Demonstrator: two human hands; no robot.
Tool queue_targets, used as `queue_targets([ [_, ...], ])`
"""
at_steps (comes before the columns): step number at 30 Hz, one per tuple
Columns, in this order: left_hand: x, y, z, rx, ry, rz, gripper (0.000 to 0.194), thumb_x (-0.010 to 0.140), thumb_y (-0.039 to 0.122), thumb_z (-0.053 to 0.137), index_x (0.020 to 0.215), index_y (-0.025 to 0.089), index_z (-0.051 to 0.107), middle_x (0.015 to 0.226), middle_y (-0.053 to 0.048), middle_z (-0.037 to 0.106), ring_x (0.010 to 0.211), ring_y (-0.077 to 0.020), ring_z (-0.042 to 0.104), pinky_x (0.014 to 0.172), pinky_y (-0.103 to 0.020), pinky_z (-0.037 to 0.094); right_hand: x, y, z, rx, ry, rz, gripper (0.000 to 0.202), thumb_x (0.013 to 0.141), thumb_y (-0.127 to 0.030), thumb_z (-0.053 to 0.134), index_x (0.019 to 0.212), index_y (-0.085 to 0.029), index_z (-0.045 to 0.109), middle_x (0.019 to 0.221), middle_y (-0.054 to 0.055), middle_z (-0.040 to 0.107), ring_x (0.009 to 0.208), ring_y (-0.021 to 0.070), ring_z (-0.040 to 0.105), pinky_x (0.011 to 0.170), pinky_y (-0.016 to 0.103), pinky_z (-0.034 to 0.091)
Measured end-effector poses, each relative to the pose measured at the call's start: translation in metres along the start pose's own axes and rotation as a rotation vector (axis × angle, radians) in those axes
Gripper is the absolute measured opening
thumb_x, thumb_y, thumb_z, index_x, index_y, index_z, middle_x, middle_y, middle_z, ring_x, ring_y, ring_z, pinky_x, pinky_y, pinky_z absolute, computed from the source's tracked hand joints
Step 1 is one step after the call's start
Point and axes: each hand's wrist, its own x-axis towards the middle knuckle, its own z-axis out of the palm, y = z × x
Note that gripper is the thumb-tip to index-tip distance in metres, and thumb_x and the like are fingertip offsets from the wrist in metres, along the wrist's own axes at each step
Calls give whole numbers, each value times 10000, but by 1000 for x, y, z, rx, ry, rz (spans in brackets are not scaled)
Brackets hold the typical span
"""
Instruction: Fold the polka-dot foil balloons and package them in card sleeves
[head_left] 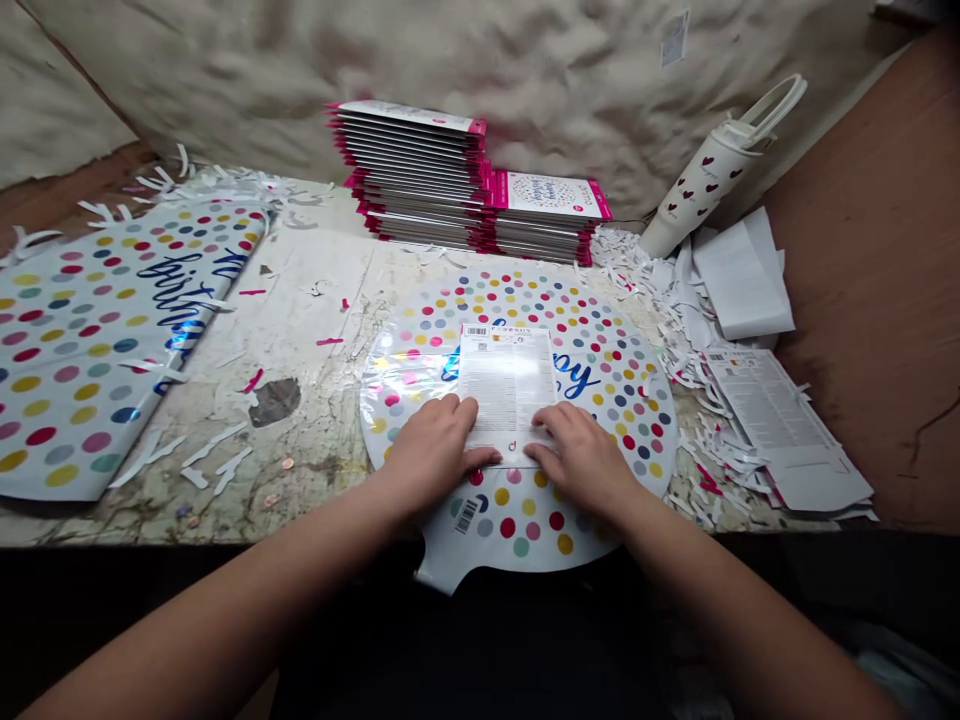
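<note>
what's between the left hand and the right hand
In the head view, a printed card lies between the left hand and the right hand, on top of the round dotted balloon.

Left hand (436,442) and right hand (585,452) touch card (497,385) on balloon (517,500)

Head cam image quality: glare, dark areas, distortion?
Head view: glare whitens part of the card between the hands and streaks the foil balloon beneath; near-black below the table edge; bottle leans outward, perhaps partly wide-angle stretch; card's fine print unreadable.
</note>
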Motion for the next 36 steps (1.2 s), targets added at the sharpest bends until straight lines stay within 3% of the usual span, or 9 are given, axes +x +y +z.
queue_targets([
  [4,13,-15,-8,-61,-85,-5,245,736,400,614,810,185,524,778,-49,566,708,-222,532,595,-288,381,-3,-5,3,-201,-97,-331,457,785,-163,572,1227,-258,507,1300,110,504,1161,297,482,851,437,471],
  [6,11,-21,-17,-178,-131,-3,139,732,293,602,813,204,531,769,-18,575,685,-188,532,573,-253,366,-5,-10,6,-324,-150,-362,527,776,-108,555,1274,-257,470,1318,132,493,1110,318,531,720,399,520],
  [10,-16,-12,-30,-438,27,-71,126,776,307,547,725,192,556,698,-5,562,649,-150,514,573,-231,368,0,-17,2,-529,-73,-412,434,811,-76,470,1238,-137,521,1191,219,577,843,311,637,526,376,506],
  [14,-40,12,-18,-1210,-378,-325,381,812,523,485,800,161,604,685,-33,612,541,-121,533,474,-209,393,2,-25,-10,-476,201,-525,333,855,-66,395,1113,-56,605,1097,206,637,781,251,630,614,389,517],
  [16,-40,18,-8,-1564,-290,-459,382,805,501,528,886,137,613,765,-62,648,618,-130,587,542,-215,457,-2,-30,-11,-386,345,-557,285,856,-79,436,1060,-56,632,1056,186,661,817,241,627,651,369,520],
  [19,-30,17,0,-1724,-20,-588,252,741,338,682,814,105,620,688,-41,641,599,-104,586,574,-190,477,-7,-36,-8,-246,460,-553,227,834,-73,496,996,-43,652,970,177,691,833,237,630,664,351,524],
  [26,-24,26,0,-2214,-74,-961,157,857,211,550,731,124,589,606,-1,586,571,-105,581,589,-247,506,-9,-37,-3,-257,505,-492,179,815,-62,548,957,-63,656,887,153,707,797,223,645,665,344,529],
  [30,-29,34,2,-2152,111,-754,50,822,160,588,850,141,624,748,-29,647,660,-121,607,621,-243,506,-11,-39,-3,-257,472,-510,188,820,-59,536,974,-57,644,904,160,703,785,220,643,654,347,533],
  [36,-30,23,1,-1927,112,-603,190,730,289,682,729,104,639,692,-59,668,640,-159,620,637,-276,514,-6,-33,-9,188,259,-356,373,839,-273,571,1189,-151,530,978,98,679,806,181,631,717,320,537],
])
